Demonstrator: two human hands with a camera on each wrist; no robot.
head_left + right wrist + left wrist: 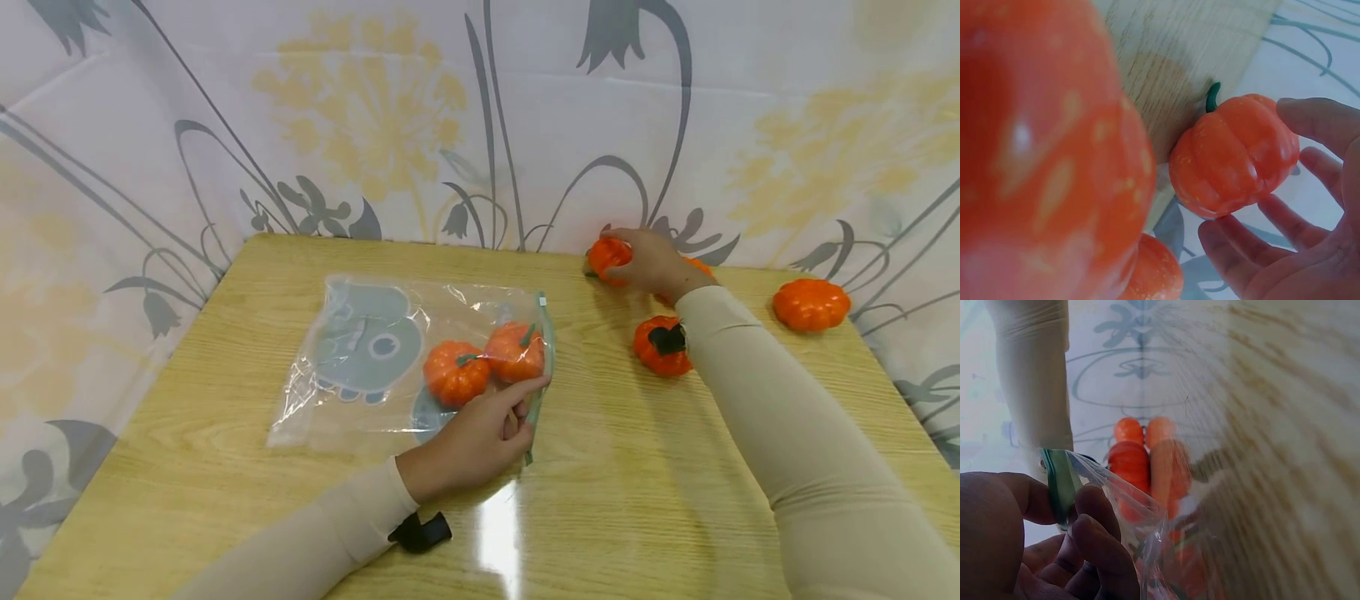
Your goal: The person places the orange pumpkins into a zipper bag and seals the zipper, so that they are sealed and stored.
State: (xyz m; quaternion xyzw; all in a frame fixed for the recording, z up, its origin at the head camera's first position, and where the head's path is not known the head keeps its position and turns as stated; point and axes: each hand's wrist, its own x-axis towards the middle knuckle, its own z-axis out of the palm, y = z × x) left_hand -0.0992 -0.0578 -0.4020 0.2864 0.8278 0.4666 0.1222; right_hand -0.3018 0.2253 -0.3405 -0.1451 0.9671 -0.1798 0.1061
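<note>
My left hand (476,437) pinches the green zip edge (1060,484) of a clear zip bag (300,408) printed with a blue-grey cartoon figure. Two small orange toy pumpkins with green stems, a left one (453,379) and a right one (513,354), lie inside near its opening. At the back of the table my right hand (651,260) grips another toy pumpkin (606,257), its thumb and fingers spread around it. In the right wrist view that pumpkin (1235,156) has its green stem pointing away from the palm.
One toy pumpkin (662,357) lies below my right wrist, and another (697,265) is partly hidden behind that hand. Farther right sits one more pumpkin (812,305). A patterned cloth (525,125) hangs along the back of the wooden table (600,500).
</note>
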